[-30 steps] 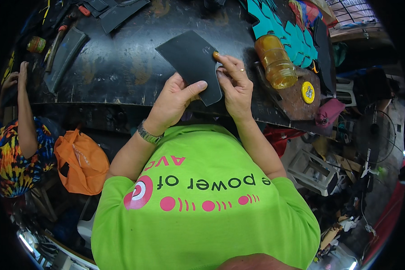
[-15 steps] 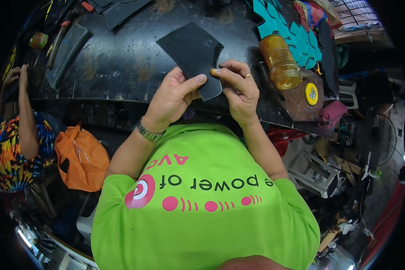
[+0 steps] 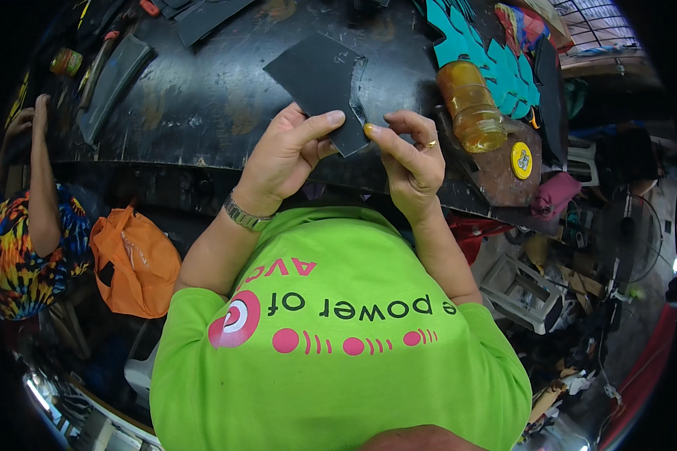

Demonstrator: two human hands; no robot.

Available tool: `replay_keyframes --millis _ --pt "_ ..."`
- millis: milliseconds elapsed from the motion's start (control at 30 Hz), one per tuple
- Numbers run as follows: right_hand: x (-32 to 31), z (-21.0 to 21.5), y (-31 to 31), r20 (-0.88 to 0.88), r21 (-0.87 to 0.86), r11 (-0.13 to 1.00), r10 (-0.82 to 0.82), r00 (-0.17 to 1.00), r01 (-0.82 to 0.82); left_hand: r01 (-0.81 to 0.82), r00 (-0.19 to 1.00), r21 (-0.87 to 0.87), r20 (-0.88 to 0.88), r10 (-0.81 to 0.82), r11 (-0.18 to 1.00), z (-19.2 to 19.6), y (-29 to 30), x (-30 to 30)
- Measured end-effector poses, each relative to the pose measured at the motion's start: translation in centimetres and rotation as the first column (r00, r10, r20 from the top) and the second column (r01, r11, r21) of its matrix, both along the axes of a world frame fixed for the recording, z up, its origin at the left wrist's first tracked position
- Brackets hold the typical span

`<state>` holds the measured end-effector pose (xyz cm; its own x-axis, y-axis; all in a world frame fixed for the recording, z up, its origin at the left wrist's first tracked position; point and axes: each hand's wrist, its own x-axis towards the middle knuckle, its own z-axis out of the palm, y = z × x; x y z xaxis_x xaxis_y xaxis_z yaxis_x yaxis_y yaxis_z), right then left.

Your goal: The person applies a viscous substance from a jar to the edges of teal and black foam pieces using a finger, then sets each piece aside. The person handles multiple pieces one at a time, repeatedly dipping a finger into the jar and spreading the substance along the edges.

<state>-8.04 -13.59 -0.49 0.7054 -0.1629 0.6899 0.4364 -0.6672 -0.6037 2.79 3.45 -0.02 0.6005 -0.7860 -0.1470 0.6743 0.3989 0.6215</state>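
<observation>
A flat black leather-like piece [image 3: 316, 75] is held up over the near edge of the dark table. My left hand [image 3: 289, 149] grips its lower left part, thumb on top and fingers beneath. At the piece's right edge, my right hand [image 3: 410, 154] pinches the notched border between thumb and forefinger, other fingers curled. That border looks turned over and shiny. A yellowish smear shows on a right fingertip. To the right of my right hand stands a jar of amber liquid [image 3: 470, 105], with a round yellow lid [image 3: 520, 160] lying near it.
Teal cut pieces [image 3: 459, 37] lie at the far right; black sheets [image 3: 207, 19] lie at the back. A hammer [image 3: 98, 71], a long dark piece [image 3: 116, 86] and a small jar [image 3: 66, 62] sit left, near another person's hands [image 3: 34, 119]. An orange bag [image 3: 137, 263] hangs below the table.
My right hand has shifted right and slightly down along the piece's notched edge. The piece has turned slightly, and more of its shiny border shows. My left hand keeps its hold.
</observation>
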Motion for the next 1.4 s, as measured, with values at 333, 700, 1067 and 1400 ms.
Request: replay_keyframes --millis 333,700,1067,1400 --pt "-6.9 9.3 -6.4 -0.287 -0.055 0.984 -0.178 0.941 0.169 -0.114 0.98 0.105 0.178 0.094 0.988 0.1 0.0 0.2" --pt "-9.6 6.4 -8.3 -0.742 -0.375 0.915 -0.393 0.543 0.15 0.009 0.991 0.12 0.129 -0.025 0.993 -0.4 -4.0 -2.7" --pt "-10.6 10.3 -6.5 -0.624 -0.45 0.875 -0.45 0.639 0.177 -0.005 0.993 0.108 0.117 -0.008 0.994 -0.7 -5.1 -2.7" --pt "-6.0 6.3 -2.3 -0.221 0.735 0.678 0.216 0.951 0.017 -0.007 0.989 0.009 0.15 0.006 1.0 0.2 -5.3 -2.5"
